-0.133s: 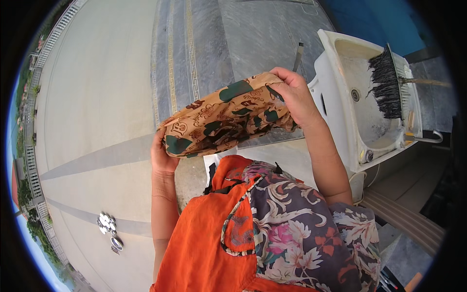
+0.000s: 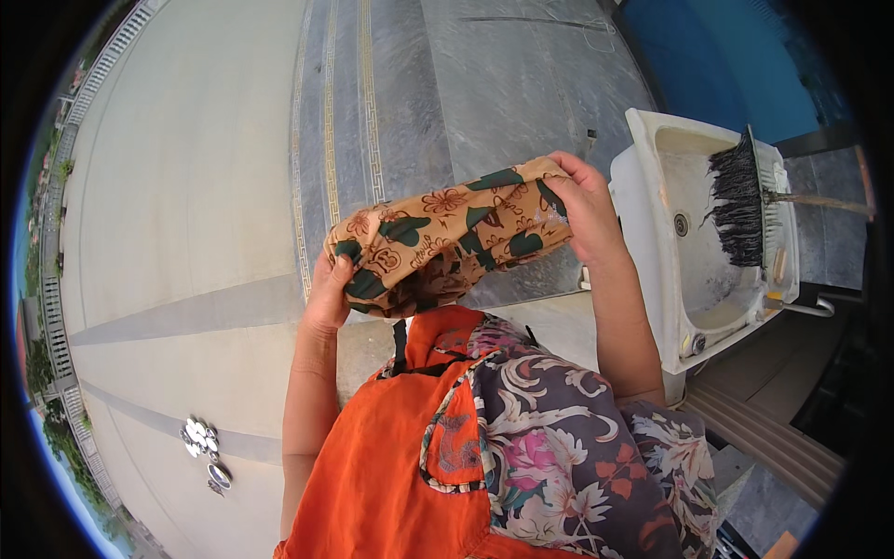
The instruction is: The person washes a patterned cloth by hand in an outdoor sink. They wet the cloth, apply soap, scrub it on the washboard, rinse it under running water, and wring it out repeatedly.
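Note:
A folded brown cloth (image 2: 438, 238) with dark green and orange floral print is held up in front of me, stretched between both hands. My left hand (image 2: 328, 291) grips its lower left end, fingers curled into the fabric. My right hand (image 2: 579, 207) clutches its upper right end, close to the white sink (image 2: 652, 270). Below the cloth I see my orange apron (image 2: 391, 466) and a floral shirt (image 2: 577, 456).
The white sink stands to the right with a black-bristled broom (image 2: 740, 200) lying in its basin. A grey tiled strip (image 2: 466, 84) with patterned borders runs ahead; pale concrete (image 2: 177, 186) spreads left. Small shiny metal objects (image 2: 203, 445) lie on the ground at lower left.

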`<state>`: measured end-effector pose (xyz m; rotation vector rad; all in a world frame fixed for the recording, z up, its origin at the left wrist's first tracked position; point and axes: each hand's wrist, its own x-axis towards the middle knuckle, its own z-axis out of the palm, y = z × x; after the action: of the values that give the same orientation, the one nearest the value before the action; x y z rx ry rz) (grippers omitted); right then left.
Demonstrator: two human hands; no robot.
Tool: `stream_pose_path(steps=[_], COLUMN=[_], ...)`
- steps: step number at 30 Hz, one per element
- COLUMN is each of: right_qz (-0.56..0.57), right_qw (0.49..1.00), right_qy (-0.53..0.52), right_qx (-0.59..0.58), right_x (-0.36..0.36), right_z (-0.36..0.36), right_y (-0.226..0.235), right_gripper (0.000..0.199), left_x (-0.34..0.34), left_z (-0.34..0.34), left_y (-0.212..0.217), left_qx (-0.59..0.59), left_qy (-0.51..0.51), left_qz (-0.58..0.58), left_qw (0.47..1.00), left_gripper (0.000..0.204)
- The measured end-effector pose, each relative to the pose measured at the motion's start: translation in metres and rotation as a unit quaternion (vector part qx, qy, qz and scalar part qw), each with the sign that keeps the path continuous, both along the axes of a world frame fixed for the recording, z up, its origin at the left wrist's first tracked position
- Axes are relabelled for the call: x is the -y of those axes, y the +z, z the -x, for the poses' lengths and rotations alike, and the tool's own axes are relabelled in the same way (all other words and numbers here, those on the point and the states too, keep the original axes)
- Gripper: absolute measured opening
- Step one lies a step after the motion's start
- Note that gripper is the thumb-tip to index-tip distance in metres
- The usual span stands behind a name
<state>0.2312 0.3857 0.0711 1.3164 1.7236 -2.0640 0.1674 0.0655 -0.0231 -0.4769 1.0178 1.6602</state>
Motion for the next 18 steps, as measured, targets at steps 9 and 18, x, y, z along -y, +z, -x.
stream_pose_path(steps=[9, 18], right_qz=[-0.064, -0.203], right_qw=[0.955, 0.955], right_qy=[-0.069, 0.067], right_qx=[-0.282, -0.208], right_x=[-0.087, -0.231], right_z=[0.248, 0.452], right_y=[-0.032, -0.130], right_gripper=[0.014, 0.032], left_x=[-0.085, -0.274], left_z=[0.328, 0.558], left_y=[-0.004, 0.015], left_qx=[-0.309, -0.026], left_qy=[-0.286, 0.031], left_qz=[-0.014, -0.332], left_qw=[0.907, 0.942], left_gripper=[0.050, 0.048])
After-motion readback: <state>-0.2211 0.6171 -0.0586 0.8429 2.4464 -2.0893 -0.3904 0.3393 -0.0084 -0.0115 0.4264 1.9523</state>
